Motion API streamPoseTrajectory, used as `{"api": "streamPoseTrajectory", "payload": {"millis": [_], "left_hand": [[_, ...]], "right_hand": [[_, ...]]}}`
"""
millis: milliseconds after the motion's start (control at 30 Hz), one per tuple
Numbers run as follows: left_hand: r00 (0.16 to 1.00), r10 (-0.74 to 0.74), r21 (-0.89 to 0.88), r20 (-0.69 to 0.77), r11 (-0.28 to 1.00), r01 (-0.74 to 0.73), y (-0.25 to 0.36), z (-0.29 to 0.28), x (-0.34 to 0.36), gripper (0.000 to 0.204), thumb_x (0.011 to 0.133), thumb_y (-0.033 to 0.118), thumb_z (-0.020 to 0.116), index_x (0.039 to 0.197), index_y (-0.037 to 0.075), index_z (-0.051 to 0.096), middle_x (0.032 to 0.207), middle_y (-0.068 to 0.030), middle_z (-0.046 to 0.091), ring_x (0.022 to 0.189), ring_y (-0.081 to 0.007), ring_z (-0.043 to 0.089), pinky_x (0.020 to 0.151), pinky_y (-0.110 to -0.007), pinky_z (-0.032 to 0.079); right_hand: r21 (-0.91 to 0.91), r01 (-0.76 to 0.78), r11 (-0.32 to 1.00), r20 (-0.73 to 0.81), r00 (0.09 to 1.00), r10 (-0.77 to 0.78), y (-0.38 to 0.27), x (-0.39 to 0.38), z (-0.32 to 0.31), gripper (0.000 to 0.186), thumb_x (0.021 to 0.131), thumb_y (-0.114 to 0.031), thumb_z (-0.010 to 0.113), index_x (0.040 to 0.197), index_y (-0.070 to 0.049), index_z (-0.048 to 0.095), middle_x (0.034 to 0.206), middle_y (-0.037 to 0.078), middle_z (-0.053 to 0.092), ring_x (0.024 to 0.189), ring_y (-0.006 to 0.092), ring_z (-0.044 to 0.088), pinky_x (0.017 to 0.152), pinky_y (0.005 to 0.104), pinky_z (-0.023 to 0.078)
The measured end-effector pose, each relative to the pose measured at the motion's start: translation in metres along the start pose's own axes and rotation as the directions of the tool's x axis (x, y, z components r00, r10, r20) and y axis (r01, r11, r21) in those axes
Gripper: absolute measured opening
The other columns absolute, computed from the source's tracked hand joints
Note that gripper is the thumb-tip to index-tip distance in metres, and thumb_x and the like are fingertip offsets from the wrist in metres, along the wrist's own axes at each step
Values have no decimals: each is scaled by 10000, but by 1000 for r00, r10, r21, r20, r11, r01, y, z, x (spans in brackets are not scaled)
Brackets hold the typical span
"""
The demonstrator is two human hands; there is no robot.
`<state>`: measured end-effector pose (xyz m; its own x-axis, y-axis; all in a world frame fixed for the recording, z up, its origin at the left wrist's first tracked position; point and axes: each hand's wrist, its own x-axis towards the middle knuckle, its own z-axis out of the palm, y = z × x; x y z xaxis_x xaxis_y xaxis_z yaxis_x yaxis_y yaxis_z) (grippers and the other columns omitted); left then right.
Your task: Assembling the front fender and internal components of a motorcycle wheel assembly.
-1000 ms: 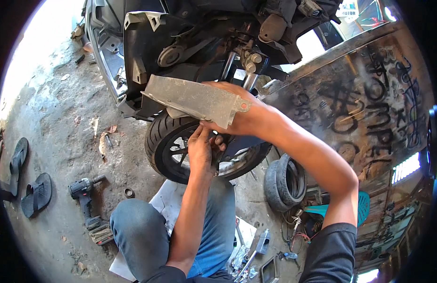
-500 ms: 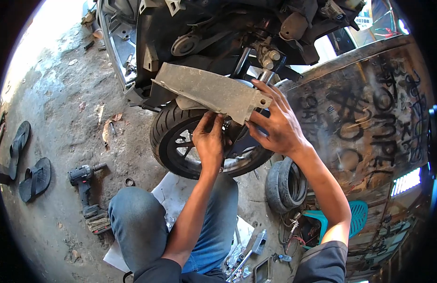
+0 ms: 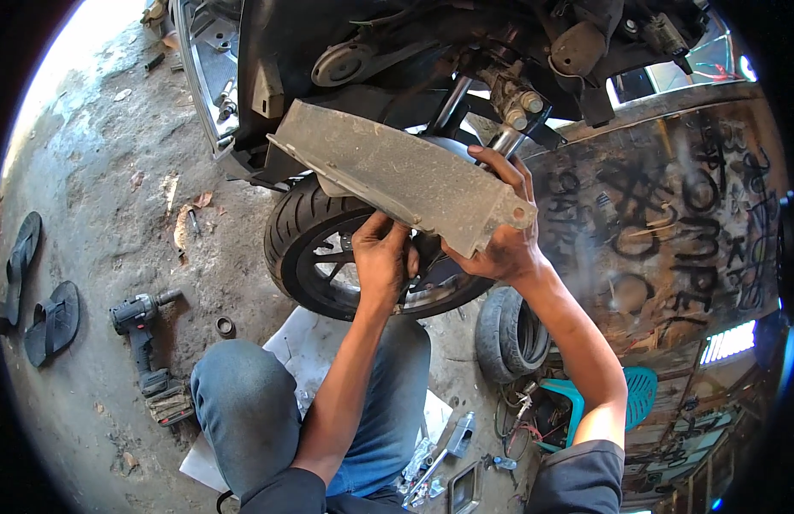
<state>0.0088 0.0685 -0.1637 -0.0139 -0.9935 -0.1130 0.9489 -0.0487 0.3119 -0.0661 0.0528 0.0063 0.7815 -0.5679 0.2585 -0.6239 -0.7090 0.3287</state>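
Note:
A dusty grey-brown plastic mudguard (image 3: 397, 167) lies across the top of a scooter's front wheel (image 3: 302, 265), in front of the fork tube (image 3: 452, 103). My right hand (image 3: 510, 244) is wrapped round its right end, fingers over the far edge and thumb underneath, beside a tab with a hole. At the near edge, my left hand (image 3: 381, 257) is closed, its fingertips curled under the mudguard and partly hidden. The brake caliper (image 3: 518, 104) sits just beyond the right hand. The black tyre and spokes show below the mudguard.
A cordless impact wrench (image 3: 144, 343) and a metal ring (image 3: 224, 326) lie on the floor at left, near sandals (image 3: 52, 321). Loose tyres (image 3: 512, 334) and a teal plastic chair (image 3: 564, 411) stand at right. A ratchet (image 3: 444, 458) lies near my knees. A marked wooden board (image 3: 662, 223) rises at right.
The mudguard's right end has shifted right and down with my right hand, which now wraps closer round it. My left hand stays at the near edge. The whole view has shifted slightly.

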Motion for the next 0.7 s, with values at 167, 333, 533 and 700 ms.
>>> {"api": "streamPoseTrajectory", "payload": {"millis": [167,333,533,700], "left_hand": [[999,-19,-100,48,995,23,-5,0,1,236,953,130,590,1104,-45,547,758,-111,641,463,-170,597,354,-215,412],[997,18,-121,81,993,-8,-11,-4,-3,265,967,183,550,1123,-26,505,783,-124,643,470,-174,596,357,-222,422],[994,-47,-167,95,984,63,-2,0,-9,337,983,254,460,1150,-37,494,838,-155,645,446,-187,579,344,-243,419],[991,-124,-232,44,964,131,12,9,-13,369,981,260,448,1190,-42,484,949,-187,637,479,-204,588,356,-249,427]], "right_hand": [[7,-31,1000,-4,1000,31,-2,1,1,169,686,-295,732,765,-151,697,1120,32,614,1288,267,430,1062,516,318],[15,-31,999,-11,999,31,-3,1,0,169,672,-286,734,738,-134,697,1126,32,616,1289,267,430,1063,514,319],[20,-38,999,-21,999,39,-3,1,2,166,665,-274,730,723,-123,695,1129,36,620,1277,261,440,1060,506,320],[7,16,1000,-71,997,-16,1,-2,7,166,676,-270,719,751,-122,703,1122,38,622,1265,255,447,1054,503,325]]}}
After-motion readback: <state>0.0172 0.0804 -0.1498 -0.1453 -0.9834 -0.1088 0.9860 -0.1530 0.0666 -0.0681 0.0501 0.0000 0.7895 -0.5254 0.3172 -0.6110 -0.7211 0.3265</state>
